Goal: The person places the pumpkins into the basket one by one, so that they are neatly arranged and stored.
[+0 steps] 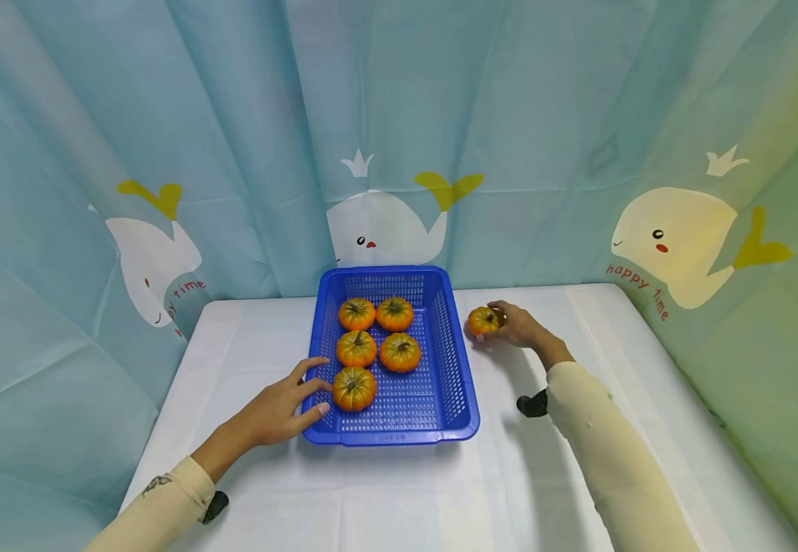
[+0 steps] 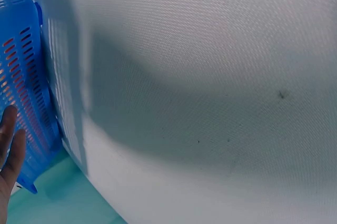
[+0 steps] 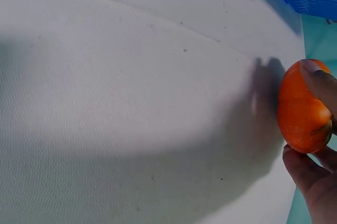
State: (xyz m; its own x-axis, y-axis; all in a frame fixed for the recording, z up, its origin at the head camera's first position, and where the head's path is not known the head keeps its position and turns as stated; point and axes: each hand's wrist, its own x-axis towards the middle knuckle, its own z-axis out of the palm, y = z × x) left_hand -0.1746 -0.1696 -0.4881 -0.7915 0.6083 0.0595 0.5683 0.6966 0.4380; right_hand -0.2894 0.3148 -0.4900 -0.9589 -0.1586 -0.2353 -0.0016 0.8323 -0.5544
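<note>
A small orange pumpkin (image 1: 484,321) is gripped in my right hand (image 1: 514,326), just off the basket's right side. The right wrist view shows the thumb on one side of this pumpkin (image 3: 304,110) and the fingers on the other. Several more small pumpkins (image 1: 401,353) sit in the left and middle part of a blue plastic basket (image 1: 464,383). Spread fingers of my left hand (image 1: 284,406) reach over the basket's left rim, near the front-left pumpkin (image 1: 353,389). In the left wrist view those fingers (image 2: 16,155) lie against the outer basket wall (image 2: 31,87).
The basket stands on a white-covered table (image 1: 385,498). A light blue curtain (image 1: 543,115) with printed whales hangs behind the table and along both sides. Dark bands or straps (image 1: 533,404) show at both wrists.
</note>
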